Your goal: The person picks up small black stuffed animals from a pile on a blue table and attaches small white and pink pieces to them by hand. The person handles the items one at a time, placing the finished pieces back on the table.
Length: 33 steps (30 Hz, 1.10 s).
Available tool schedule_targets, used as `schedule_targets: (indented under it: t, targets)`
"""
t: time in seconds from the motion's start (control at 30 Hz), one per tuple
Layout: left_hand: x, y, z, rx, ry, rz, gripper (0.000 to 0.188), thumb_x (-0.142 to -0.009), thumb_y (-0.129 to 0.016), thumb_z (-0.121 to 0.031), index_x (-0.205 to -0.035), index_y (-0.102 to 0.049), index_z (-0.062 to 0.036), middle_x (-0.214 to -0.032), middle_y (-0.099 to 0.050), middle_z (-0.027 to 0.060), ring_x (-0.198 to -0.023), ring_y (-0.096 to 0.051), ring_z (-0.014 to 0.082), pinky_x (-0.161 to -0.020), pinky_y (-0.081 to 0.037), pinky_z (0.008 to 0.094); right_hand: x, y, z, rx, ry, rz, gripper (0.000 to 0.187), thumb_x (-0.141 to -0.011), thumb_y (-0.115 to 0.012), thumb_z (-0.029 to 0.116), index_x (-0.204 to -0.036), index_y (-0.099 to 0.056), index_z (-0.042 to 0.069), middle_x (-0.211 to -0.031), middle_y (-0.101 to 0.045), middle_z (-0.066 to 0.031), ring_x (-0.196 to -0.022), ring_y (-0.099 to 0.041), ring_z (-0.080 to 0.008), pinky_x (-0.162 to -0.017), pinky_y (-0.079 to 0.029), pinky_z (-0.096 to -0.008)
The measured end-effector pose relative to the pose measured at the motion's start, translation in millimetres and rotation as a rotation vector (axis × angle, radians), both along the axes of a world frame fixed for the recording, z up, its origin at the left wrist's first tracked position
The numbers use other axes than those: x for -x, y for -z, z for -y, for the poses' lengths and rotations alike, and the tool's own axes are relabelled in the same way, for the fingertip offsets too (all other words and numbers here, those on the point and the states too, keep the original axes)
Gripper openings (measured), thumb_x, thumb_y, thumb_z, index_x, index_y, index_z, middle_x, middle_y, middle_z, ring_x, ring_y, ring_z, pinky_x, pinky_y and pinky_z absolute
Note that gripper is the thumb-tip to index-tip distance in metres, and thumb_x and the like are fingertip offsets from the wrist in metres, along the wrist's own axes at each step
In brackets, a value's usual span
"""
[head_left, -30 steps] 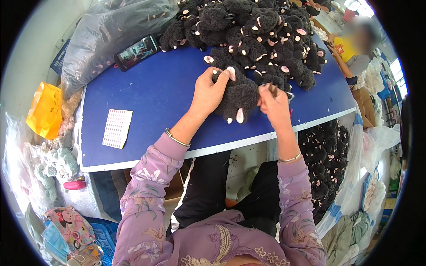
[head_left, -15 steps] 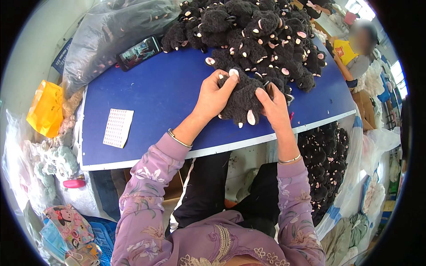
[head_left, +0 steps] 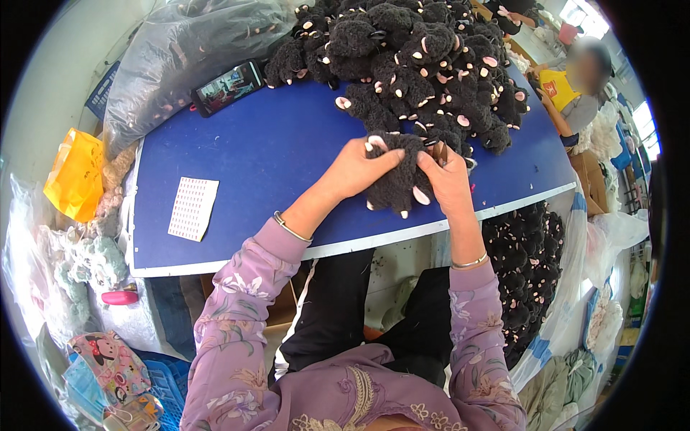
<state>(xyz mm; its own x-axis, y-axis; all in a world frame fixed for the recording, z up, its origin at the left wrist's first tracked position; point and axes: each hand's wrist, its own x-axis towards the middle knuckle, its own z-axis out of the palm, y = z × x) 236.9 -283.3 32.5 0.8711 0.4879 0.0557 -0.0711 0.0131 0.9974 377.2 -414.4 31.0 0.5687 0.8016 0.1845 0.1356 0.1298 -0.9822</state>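
A fluffy black plush toy (head_left: 397, 179) with pale pink ears and small white feet is held just over the near part of the blue table. My left hand (head_left: 363, 169) grips its left side, thumb pressed into the fur. On the other side my right hand (head_left: 447, 178) pinches the toy's edge between thumb and fingers. A small dark, shiny tool (head_left: 437, 149) shows between the right fingers; its kind is too hidden to tell. Just beyond my hands lies a heap of similar black plush toys (head_left: 402, 65).
The blue table (head_left: 266, 158) carries a phone (head_left: 228, 89) and a printed paper sheet (head_left: 192, 209). A large grey plastic bag (head_left: 172, 65) stands back left, a yellow bag (head_left: 74, 176) at the left. More black toys (head_left: 523, 266) fill a bag below right. Another person (head_left: 568, 90) sits far right.
The toy has come slightly nearer to me and turned in my hands. My left hand has shifted right and down, its thumb now on the toy's body.
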Motion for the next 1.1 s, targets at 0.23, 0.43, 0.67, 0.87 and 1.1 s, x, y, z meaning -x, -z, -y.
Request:
schedule_targets:
  t: [0.23,0.43,0.67,0.87,1.1]
  targets:
    - [-6,9,-5,0.02,-0.131,0.036,0.021,-0.091,-0.06,-0.017,-0.099,-0.065,0.0024,-0.086,-0.068,0.0035,-0.077,-0.061,0.0087,-0.07,-0.05,0.025,-23,-24,16,0.305,0.028,-0.06,0.027,-0.089,-0.064,0.021,-0.104,-0.064,-0.001,-0.065,-0.051,0.0053,-0.05,-0.039,-0.0011,-0.043,-0.03,-0.0175]
    - [-6,9,11,0.012,-0.008,0.058,0.019,-0.091,-0.061,-0.015,-0.099,-0.065,0.0011,-0.087,-0.068,0.0033,-0.078,-0.062,0.0083,-0.07,-0.051,0.0252,-5,-20,9,0.138,0.026,0.07,0.02,-0.089,-0.065,0.018,-0.098,-0.065,0.0,-0.074,-0.053,0.0062,-0.065,-0.043,-0.0014,-0.055,-0.036,-0.0179]
    - [-4,4,12,0.067,0.148,0.055,0.019,-0.092,-0.061,-0.017,-0.099,-0.065,0.0003,-0.089,-0.066,0.001,-0.083,-0.06,0.0076,-0.076,-0.05,0.0247,-22,-8,8,0.101,0.249,0.124,0.019,-0.089,-0.064,0.017,-0.086,-0.064,-0.002,-0.068,-0.057,0.0039,-0.061,-0.046,-0.0028,-0.055,-0.037,-0.0216]
    - [-7,9,8,0.24,0.15,0.109,0.021,-0.092,-0.062,-0.02,-0.099,-0.064,-0.0003,-0.091,-0.065,0.0009,-0.08,-0.059,0.0076,-0.071,-0.049,0.0264,-14,-14,4,-0.008,0.293,-0.141,0.02,-0.088,-0.067,0.02,-0.081,-0.062,0.002,-0.058,-0.046,0.0069,-0.048,-0.035,-0.0012,-0.042,-0.025,-0.0208]
    - [-5,6,2,0.578,-0.044,0.227,0.03,-0.094,-0.055,-0.021,-0.111,-0.06,0.0029,-0.1,-0.067,0.0105,-0.088,-0.066,0.0188,-0.079,-0.053,0.0306,-18,-24,11,0.019,0.151,-0.281,0.037,-0.095,-0.055,0.035,-0.096,-0.06,-0.002,-0.073,-0.056,-0.0038,-0.044,-0.036,-0.0037,-0.038,-0.025,-0.0202]
